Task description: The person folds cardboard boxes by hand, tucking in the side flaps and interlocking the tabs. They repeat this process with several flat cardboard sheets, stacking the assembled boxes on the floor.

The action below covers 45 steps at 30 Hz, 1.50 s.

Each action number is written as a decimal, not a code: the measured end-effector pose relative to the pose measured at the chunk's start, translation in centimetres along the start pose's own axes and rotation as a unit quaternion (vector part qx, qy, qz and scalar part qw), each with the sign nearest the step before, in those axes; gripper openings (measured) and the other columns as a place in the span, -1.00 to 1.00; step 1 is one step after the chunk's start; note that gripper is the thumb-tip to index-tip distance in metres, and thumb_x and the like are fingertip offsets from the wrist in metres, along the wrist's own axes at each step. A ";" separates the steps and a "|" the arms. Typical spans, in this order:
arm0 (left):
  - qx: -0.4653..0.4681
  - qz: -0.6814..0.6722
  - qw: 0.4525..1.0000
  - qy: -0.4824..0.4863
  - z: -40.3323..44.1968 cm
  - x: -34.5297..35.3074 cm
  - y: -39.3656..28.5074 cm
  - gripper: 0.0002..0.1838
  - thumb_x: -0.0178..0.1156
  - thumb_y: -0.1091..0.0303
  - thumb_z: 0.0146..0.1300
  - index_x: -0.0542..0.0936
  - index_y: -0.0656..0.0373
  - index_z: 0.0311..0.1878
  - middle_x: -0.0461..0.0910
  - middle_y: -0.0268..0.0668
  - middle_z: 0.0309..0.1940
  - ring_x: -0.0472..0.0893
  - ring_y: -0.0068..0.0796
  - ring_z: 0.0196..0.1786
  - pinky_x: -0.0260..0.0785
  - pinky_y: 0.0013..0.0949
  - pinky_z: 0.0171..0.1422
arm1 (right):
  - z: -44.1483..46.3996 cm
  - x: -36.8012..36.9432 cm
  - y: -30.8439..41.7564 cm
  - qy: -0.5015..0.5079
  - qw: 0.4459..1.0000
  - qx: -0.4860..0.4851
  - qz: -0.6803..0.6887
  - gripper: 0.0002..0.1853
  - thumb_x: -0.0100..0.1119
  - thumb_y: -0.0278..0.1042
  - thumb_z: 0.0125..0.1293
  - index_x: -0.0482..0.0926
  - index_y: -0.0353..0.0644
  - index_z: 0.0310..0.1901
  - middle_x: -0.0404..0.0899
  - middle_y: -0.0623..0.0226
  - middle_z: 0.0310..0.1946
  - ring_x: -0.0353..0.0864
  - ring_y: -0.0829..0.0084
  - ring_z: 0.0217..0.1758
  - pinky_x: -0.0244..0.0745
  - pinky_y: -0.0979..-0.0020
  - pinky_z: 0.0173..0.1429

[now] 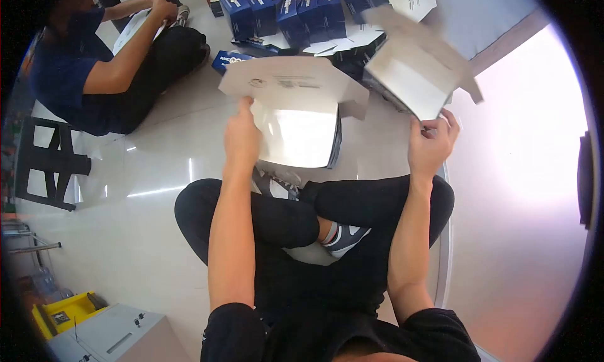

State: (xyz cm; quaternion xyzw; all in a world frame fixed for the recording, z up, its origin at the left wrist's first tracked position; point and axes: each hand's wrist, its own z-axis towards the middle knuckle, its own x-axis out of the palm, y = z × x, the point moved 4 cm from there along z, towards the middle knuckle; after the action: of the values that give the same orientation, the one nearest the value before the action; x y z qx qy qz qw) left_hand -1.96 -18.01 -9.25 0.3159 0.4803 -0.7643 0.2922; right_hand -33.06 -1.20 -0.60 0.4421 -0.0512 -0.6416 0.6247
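Note:
An open cardboard box (297, 134) with a white inside and dark blue outer side stands in front of my crossed legs, its flap lid raised at the far side. My left hand (242, 135) grips this box by its left edge, thumb side up. Off to the right, a second open box (412, 72) is tilted and partly blurred, its lid flap spread upward. The near corner of that box is pinched between the fingers of my right hand (433, 138). Both boxes show bare white interiors; their undersides are hidden.
Several blue printed boxes (296, 14) stand in a row at the back, with another blue box (229, 60) lying before them. A co-worker (94, 72) sits at the upper left. A black stool (47, 164), yellow bin (69, 311) and grey cabinet (126, 337) are at the left; a pale wall (509, 192) borders the right.

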 end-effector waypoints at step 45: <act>0.328 0.030 0.924 0.196 -6.7 -1.7 -14.5 -0.35 0.32 0.30 0.19 0.39 -0.13 0.38 0.58 -0.23 0.09 0.58 -0.17 0.13 0.36 -0.11 0.27 | -8.7 3.1 2.4 0.341 0.909 0.001 0.239 -0.36 0.40 -0.69 -0.07 0.49 -0.16 0.14 0.32 0.14 0.23 0.58 0.27 0.05 0.64 0.38 -0.04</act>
State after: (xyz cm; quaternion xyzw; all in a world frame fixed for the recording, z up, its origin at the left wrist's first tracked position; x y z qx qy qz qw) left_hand -10.37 -6.24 -2.23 0.5521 0.2405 -0.7927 0.0953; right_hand -25.23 -0.08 -5.93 0.6089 0.0602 -0.2833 0.7384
